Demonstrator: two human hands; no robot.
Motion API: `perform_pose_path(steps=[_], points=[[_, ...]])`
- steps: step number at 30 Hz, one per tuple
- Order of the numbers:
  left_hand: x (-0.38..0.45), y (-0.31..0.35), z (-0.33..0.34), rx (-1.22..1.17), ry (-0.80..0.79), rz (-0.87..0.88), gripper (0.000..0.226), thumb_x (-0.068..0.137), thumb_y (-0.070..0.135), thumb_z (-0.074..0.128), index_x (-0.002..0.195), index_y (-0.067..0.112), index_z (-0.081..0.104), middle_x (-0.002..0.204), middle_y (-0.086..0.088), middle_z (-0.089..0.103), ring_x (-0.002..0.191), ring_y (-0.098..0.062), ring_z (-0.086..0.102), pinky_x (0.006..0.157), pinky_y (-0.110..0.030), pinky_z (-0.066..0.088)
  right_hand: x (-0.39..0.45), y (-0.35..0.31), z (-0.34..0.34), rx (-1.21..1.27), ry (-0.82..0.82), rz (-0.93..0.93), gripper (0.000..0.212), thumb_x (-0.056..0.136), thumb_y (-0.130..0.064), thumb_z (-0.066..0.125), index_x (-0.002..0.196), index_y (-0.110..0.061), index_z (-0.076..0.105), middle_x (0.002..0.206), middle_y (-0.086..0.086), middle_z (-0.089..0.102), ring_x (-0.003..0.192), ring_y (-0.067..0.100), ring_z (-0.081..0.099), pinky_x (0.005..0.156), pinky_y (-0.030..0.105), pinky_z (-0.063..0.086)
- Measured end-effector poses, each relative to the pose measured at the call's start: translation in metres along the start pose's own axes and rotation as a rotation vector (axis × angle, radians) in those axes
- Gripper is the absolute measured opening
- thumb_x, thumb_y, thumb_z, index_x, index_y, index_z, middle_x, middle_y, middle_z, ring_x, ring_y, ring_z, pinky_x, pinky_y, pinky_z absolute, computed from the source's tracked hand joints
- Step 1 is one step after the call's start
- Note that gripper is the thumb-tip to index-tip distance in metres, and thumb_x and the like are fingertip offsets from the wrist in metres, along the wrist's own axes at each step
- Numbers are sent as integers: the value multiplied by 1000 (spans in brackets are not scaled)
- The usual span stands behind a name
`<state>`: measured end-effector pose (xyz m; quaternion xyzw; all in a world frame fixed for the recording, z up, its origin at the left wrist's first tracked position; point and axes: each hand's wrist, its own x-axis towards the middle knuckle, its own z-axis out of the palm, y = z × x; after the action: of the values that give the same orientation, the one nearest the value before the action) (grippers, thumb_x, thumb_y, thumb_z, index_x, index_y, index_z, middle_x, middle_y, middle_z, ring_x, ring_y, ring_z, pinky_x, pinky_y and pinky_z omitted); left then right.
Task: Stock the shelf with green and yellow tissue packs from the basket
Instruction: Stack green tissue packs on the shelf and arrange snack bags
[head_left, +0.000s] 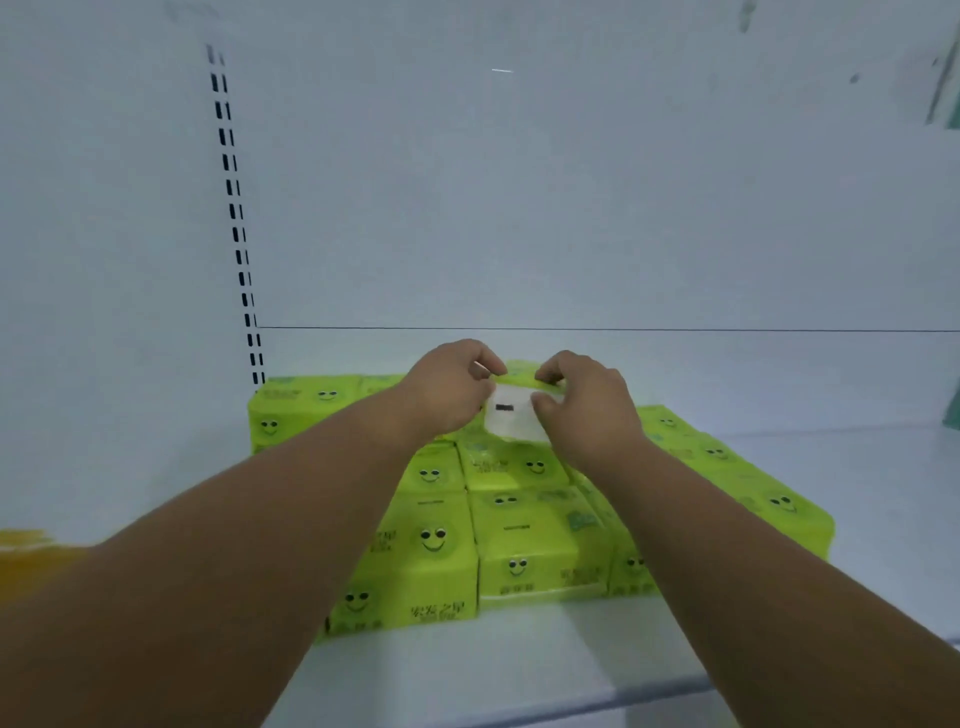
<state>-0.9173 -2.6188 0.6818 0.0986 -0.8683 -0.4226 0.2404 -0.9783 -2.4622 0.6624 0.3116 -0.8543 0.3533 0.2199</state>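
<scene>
Both of my hands hold one green and yellow tissue pack (514, 415) above the stack, its white end with a dark barcode turned toward me. My left hand (447, 387) grips its left side with curled fingers. My right hand (584, 402) grips its right side, thumb on the white face. Beneath them several green and yellow tissue packs (524, 540) with smiley faces stand in rows on the white shelf (519, 660), stacked two high at the back left. The basket is out of view.
The white back panel (571, 208) rises behind the shelf, with a slotted upright (236, 208) at the left. A yellow object (26, 561) shows at the left edge. Bare shelf surface lies to the right of the packs and along the front edge.
</scene>
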Motion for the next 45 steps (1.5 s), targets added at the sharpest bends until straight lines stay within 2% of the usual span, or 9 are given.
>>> perform_pose_path(steps=[3, 7, 10, 14, 19, 26, 32, 37, 45], points=[[18, -10, -1, 302, -15, 116, 24, 92, 9, 54, 105, 26, 65, 110, 1, 67, 90, -15, 60, 71, -25, 47, 11, -8, 14, -94, -3, 71, 13, 89, -16, 56, 101, -16, 62, 100, 3, 64, 100, 28, 54, 75, 33, 43], [36, -20, 3, 665, -25, 203, 35, 91, 10, 53, 120, 29, 60, 122, 1, 61, 118, -21, 48, 94, -33, 43, 18, -18, 30, -88, -122, 34, 24, 87, -10, 54, 107, -17, 66, 109, 4, 64, 100, 24, 58, 72, 28, 39], [47, -28, -1, 833, 70, 189, 31, 94, 25, 56, 124, 28, 54, 121, 0, 59, 118, -25, 45, 91, -35, 38, 23, -16, 29, -154, -233, -74, 38, 83, -8, 58, 118, -20, 64, 118, 3, 59, 109, 24, 53, 79, 29, 40], [51, -42, -13, 820, 54, 118, 31, 98, 37, 49, 122, 19, 57, 120, -3, 59, 114, -28, 49, 93, -39, 44, 42, -5, 28, -523, -315, -64, 44, 88, -31, 62, 130, -32, 50, 125, 0, 55, 116, 27, 49, 89, 39, 38], [49, -57, -16, 787, -14, 143, 30, 105, 30, 31, 112, 15, 57, 115, -7, 59, 106, -28, 50, 93, -44, 44, 52, -1, 47, -413, -365, -52, 46, 89, -40, 64, 131, -34, 49, 130, -1, 53, 118, 27, 48, 95, 43, 44], [48, -65, -9, 752, 44, 149, 22, 102, 21, 38, 116, 15, 54, 114, -7, 57, 108, -29, 46, 85, -38, 39, 55, 1, 61, -277, -348, -139, 42, 85, -36, 71, 124, -29, 55, 120, 1, 54, 111, 24, 49, 83, 33, 42], [47, -57, -10, 779, 35, 149, 28, 102, 20, 36, 124, 19, 53, 121, -7, 55, 112, -29, 46, 91, -40, 41, 51, -7, 54, -318, -371, -122, 45, 86, -43, 68, 126, -30, 51, 125, 0, 52, 117, 25, 48, 95, 41, 43], [27, -22, -7, 689, 215, 406, 36, 91, 9, 44, 120, 20, 61, 109, -3, 61, 102, -25, 53, 78, -33, 38, 34, -26, 31, -252, -98, -242, 43, 87, -34, 64, 127, -21, 52, 126, 2, 53, 117, 25, 48, 95, 40, 40], [-47, 64, 45, 446, 382, 591, 34, 84, 2, 51, 113, 13, 63, 109, -2, 63, 100, -24, 52, 86, -32, 38, -28, -8, -56, 40, 208, -256, 34, 83, -13, 69, 116, -13, 60, 114, 0, 60, 107, 18, 54, 90, 27, 39]])
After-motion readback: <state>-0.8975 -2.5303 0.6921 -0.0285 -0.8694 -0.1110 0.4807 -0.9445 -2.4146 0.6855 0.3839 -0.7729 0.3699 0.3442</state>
